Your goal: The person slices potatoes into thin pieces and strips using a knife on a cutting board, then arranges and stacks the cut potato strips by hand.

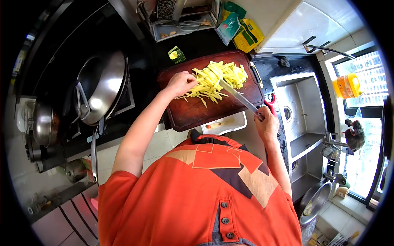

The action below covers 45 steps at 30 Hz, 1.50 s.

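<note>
A heap of pale yellow vegetable strips [213, 80] is spread over a dark red-brown cutting board [184, 112]. My right hand [267, 124] grips a kitchen knife [239, 97] by its handle, the blade pointing up-left with its far end in the strips. At the left edge of the heap is my left hand [182, 84], its fingers curled together; whatever is between the fingertips is hidden. Just beyond the board's upper-left edge lies a green-skinned vegetable piece [176, 54] with a yellow cut face.
Red-handled scissors [270, 99] lie right of the board, beside the steel sink [301, 110]. A white tray [225, 124] sits below the board's near edge. A steel wok [107, 88] rests on the stove at left. Yellow packets [249, 35] stand behind the board.
</note>
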### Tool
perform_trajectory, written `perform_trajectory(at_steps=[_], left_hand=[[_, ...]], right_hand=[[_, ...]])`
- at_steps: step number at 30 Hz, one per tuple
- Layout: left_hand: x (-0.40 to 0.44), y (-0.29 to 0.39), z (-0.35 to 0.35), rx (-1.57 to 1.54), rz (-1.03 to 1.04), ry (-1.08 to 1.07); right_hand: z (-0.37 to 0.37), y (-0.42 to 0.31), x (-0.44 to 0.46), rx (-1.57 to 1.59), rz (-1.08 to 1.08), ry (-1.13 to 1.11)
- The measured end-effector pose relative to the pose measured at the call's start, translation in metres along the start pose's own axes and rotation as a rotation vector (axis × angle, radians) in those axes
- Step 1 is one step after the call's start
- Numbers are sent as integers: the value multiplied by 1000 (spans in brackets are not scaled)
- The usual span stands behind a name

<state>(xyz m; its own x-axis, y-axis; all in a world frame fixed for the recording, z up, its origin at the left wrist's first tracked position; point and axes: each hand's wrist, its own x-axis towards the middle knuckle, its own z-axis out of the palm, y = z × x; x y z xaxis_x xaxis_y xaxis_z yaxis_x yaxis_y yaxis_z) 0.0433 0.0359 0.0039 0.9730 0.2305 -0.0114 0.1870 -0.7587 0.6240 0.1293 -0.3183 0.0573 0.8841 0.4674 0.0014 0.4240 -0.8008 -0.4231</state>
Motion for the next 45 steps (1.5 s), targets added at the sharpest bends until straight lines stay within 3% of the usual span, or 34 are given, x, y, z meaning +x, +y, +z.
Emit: perform_trajectory(at_steps=[4,6,12,15,19,22,24,26,29,34,36,40,42,45], left_hand=[[-14,41,4,55,-10,107],[-17,34,19,159,137,66],[-9,29,25,343,122,8],[-7,27,15,-14,41,104],[0,20,5,-182,-257,-72],[-6,24,-6,-367,-270,-144],[-12,27,-9,-796,-432,-188],[-13,26,-8,-778,-433,-200],[-13,31,-7,-461,-312,-154],[-14,43,-9,-232,-259,-135],[-14,36,-3,-33,175,149],[-14,36,-1,23,216,-27],[-20,44,6,195,340,-111],[-25,63,8,254,345,-96]], right_hand=[[1,0,1,16,30,-3],[3,2,1,31,36,-2],[0,0,0,76,48,-8],[0,0,-1,104,74,-14],[2,1,-3,120,101,-41],[4,-1,-4,133,115,-58],[4,-2,-5,135,116,-62],[5,-3,-6,136,116,-69],[7,-4,-5,146,97,-70],[7,-7,-5,168,94,-74],[5,-10,-5,164,106,-78],[5,-9,-4,180,114,-78],[6,-8,-3,179,109,-77],[8,-6,-1,191,102,-72]])
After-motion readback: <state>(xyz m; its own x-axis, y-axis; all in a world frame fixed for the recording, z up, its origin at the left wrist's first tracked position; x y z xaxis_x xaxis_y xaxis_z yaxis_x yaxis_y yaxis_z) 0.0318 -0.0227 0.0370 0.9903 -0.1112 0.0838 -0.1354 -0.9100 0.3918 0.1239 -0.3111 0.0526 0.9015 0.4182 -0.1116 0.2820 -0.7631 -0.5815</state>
